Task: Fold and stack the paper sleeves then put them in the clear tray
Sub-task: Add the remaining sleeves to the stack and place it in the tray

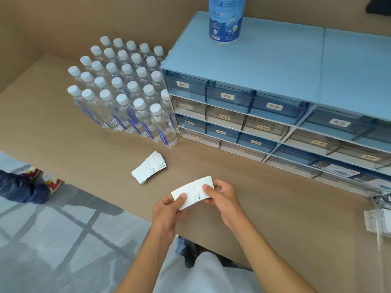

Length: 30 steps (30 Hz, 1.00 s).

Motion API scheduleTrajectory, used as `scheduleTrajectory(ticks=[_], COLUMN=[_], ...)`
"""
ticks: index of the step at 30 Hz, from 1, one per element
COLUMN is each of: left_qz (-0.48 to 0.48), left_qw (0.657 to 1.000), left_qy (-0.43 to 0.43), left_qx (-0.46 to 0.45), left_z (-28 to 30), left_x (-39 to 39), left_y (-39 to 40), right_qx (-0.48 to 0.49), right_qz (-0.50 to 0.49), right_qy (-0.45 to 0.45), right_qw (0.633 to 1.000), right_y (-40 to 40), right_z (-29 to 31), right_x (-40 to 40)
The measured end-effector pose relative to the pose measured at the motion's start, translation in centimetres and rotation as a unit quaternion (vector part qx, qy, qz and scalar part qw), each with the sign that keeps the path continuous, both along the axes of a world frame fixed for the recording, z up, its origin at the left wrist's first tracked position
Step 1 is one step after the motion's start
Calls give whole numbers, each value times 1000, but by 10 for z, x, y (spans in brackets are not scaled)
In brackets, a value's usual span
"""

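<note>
A white paper sleeve, flat with a crease down its middle and small print near it, is held above the brown table near its front edge. My left hand pinches its lower left end, thumb on top. My right hand grips its right end. To the upper left, a stack of folded white sleeves lies on the table. The clear tray shows partly at the right edge with paper inside.
A block of several clear water bottles with white caps stands at the back left. A blue drawer cabinet fills the back right, with a blue-labelled bottle on top. Another person's shoes are on the floor at left.
</note>
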<state>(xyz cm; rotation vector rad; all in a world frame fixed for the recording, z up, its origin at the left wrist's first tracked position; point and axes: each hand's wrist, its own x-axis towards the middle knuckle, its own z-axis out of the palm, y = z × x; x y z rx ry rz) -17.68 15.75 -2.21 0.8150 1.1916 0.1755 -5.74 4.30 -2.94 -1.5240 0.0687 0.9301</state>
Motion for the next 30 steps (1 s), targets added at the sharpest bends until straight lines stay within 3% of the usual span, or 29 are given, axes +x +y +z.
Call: scheduleTrajectory(ticks=[11, 24, 30], left_qz=[76, 71, 53], left_qw=[992, 963, 959], left_qy=[87, 221, 248], left_qx=[44, 139, 129], left_z=[-10, -35, -48], left_x=[-5, 5, 7], left_y=[89, 158, 167], right_qx=[-120, -248, -243], right_qz=[92, 199, 224], right_qy=[-60, -205, -185], right_qw=[987, 926, 926], right_y=[120, 221, 235], right_z=[-4, -20, -25], right_x=[6, 18, 26])
